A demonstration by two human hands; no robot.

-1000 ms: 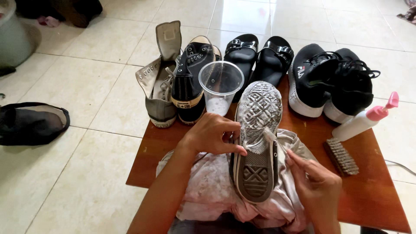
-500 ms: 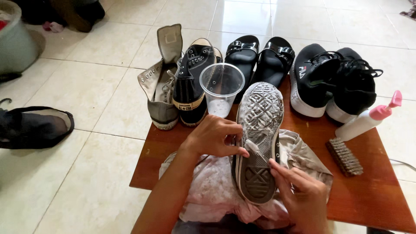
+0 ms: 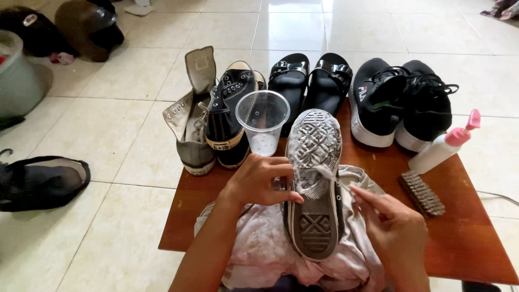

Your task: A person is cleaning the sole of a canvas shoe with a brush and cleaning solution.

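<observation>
Sneaker (image 3: 313,184) lies sole-up on a cloth (image 3: 259,254) over the worktop (image 3: 465,238); left hand (image 3: 259,181) fingers clamp its side, right hand (image 3: 397,232) pinches a small white scrubbing tool (image 3: 332,176). Sole-scrubbing step; next wants firm strokes.

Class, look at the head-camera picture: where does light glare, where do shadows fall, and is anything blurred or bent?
Head view: daylight glares off the floor tiles at the top; the plastic cup glints; the table casts a soft shadow on the tiles to its left. The upturned shoe sole, left hand and right hand look sharp. Tile lines bow slightly towards the edges.
</observation>
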